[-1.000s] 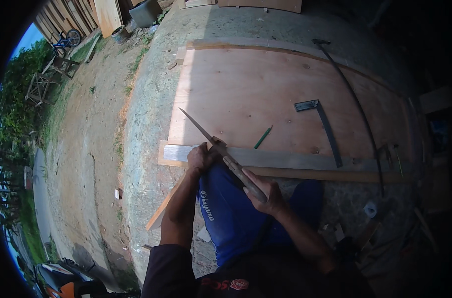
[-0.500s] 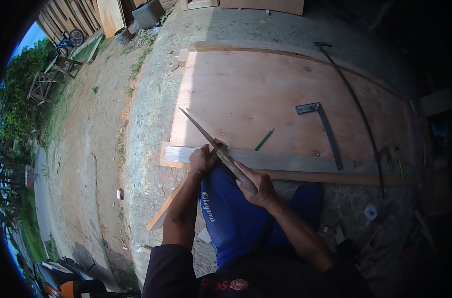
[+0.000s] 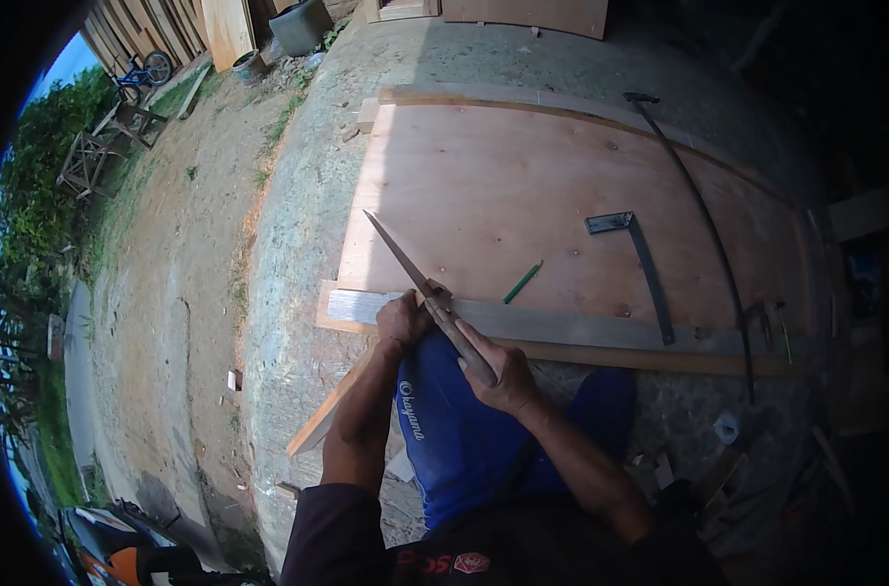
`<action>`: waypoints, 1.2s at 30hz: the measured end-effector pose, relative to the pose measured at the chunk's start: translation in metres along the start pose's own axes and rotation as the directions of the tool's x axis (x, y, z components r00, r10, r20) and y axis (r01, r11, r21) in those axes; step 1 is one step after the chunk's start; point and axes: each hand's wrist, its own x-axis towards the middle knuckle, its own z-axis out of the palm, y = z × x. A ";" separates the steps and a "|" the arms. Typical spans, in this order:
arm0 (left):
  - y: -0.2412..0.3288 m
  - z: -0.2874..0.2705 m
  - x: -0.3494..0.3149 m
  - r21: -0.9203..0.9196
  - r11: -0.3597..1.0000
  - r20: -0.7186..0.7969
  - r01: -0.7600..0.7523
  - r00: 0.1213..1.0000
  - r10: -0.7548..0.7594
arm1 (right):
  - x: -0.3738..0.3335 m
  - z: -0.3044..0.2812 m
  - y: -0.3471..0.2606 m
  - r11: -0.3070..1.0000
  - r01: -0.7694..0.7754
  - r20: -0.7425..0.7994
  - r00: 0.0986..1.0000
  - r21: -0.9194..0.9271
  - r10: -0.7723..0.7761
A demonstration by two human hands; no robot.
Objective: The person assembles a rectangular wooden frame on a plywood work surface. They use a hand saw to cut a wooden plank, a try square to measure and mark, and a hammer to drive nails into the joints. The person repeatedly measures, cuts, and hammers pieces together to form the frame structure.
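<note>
A handsaw [image 3: 396, 250] with a narrow, tapering blade points up and to the left, over the near left part of a plywood panel [image 3: 493, 186]. My right hand [image 3: 506, 379] is closed around its wooden handle [image 3: 461, 340]. Just left of the blade's base, my left hand [image 3: 400, 320] grips a wooden board [image 3: 317, 433], whose lower end slants out under my left forearm. The board's far end shows beside the saw; exactly where the teeth meet it is hard to see. My blue-clad knee is beneath.
On the panel lie a green pencil [image 3: 523, 282], a try square [image 3: 640, 264] and a long dark bar [image 3: 698, 205]. A hammer-like tool [image 3: 760, 322] rests near its right end. Wood strips [image 3: 552, 322] edge the panel. Scraps lie at lower right, a motorcycle [image 3: 122, 547] at lower left.
The saw has tilted a little steeper, and my right hand has shifted slightly. My left hand keeps its grip on the board. The whole view has moved slightly.
</note>
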 end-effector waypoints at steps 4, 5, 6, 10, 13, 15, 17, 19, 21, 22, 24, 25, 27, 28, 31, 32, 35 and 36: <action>-0.004 -0.020 0.003 0.054 0.998 0.034 0.023 0.999 -0.025 | -0.096 -0.073 -0.034 0.996 -0.062 0.096 0.993 -0.064 0.068; -0.006 -0.022 0.002 0.029 0.999 0.050 0.015 0.999 -0.016 | -0.124 -0.094 -0.045 0.995 -0.038 0.094 0.994 -0.093 0.046; -0.010 -0.017 -0.002 0.004 1.000 0.064 0.010 0.998 -0.010 | -0.137 -0.106 -0.052 0.997 -0.033 0.087 0.995 -0.069 0.039; -0.006 0.004 -0.005 0.029 0.999 0.018 0.044 0.999 -0.045 | -0.126 -0.085 -0.012 0.996 -0.042 0.158 0.986 -0.079 0.054; 0.000 -0.003 0.007 0.020 0.997 -0.059 0.075 0.996 -0.074 | -0.034 -0.022 0.019 0.988 0.133 0.010 0.991 -0.083 -0.132; -0.007 -0.006 0.001 0.004 0.994 -0.074 0.107 0.992 -0.106 | -0.020 -0.018 0.015 0.974 0.216 -0.031 0.975 -0.068 -0.218; 0.003 -0.004 0.002 0.011 0.994 -0.055 0.108 0.993 -0.107 | -0.018 -0.037 0.010 0.994 0.107 0.046 0.993 0.014 -0.107; 0.019 -0.001 -0.002 0.065 0.992 -0.009 0.110 0.994 -0.110 | -0.022 -0.057 -0.040 0.989 0.145 -0.038 0.989 0.016 -0.144; 0.002 0.002 -0.011 0.063 0.991 -0.020 0.121 0.993 -0.120 | -0.044 -0.066 -0.074 0.981 0.187 -0.082 0.980 0.052 -0.182; -0.001 0.009 -0.016 0.050 0.991 -0.025 0.122 0.992 -0.121 | -0.059 -0.078 -0.078 0.973 0.217 -0.089 0.974 0.072 -0.211; 0.005 0.021 -0.018 0.018 0.990 -0.091 0.143 0.986 -0.140 | -0.087 -0.098 -0.087 0.968 0.247 -0.120 0.961 -0.045 -0.251; 0.003 0.023 -0.018 0.001 0.991 -0.133 0.137 0.982 -0.136 | -0.098 -0.104 -0.087 0.961 0.260 -0.136 0.953 -0.093 -0.271; 0.009 0.026 -0.020 -0.048 0.992 -0.107 0.119 0.986 -0.124 | -0.115 -0.116 -0.078 0.971 0.165 -0.176 0.965 -0.175 -0.196; 0.012 0.025 -0.023 -0.077 0.990 -0.052 0.122 0.991 -0.127 | -0.122 -0.123 -0.071 0.971 0.117 -0.196 0.968 -0.210 -0.159; 0.011 0.044 -0.036 -0.080 0.997 -0.097 0.022 0.995 -0.030 | -0.144 -0.139 -0.057 0.989 -0.126 -0.285 0.953 -0.074 0.100; 0.018 0.051 -0.042 -0.063 0.997 -0.129 -0.035 0.991 0.027 | -0.151 -0.143 -0.055 0.979 -0.203 -0.314 0.932 -0.034 0.182; 0.030 0.065 -0.052 -0.094 0.993 -0.087 0.065 0.994 -0.073 | -0.158 -0.148 -0.053 0.942 -0.337 -0.345 0.882 0.013 0.320; 0.032 0.069 -0.056 -0.097 0.993 -0.124 0.069 0.989 -0.081 | -0.158 -0.148 -0.053 0.931 -0.361 -0.356 0.865 0.048 0.353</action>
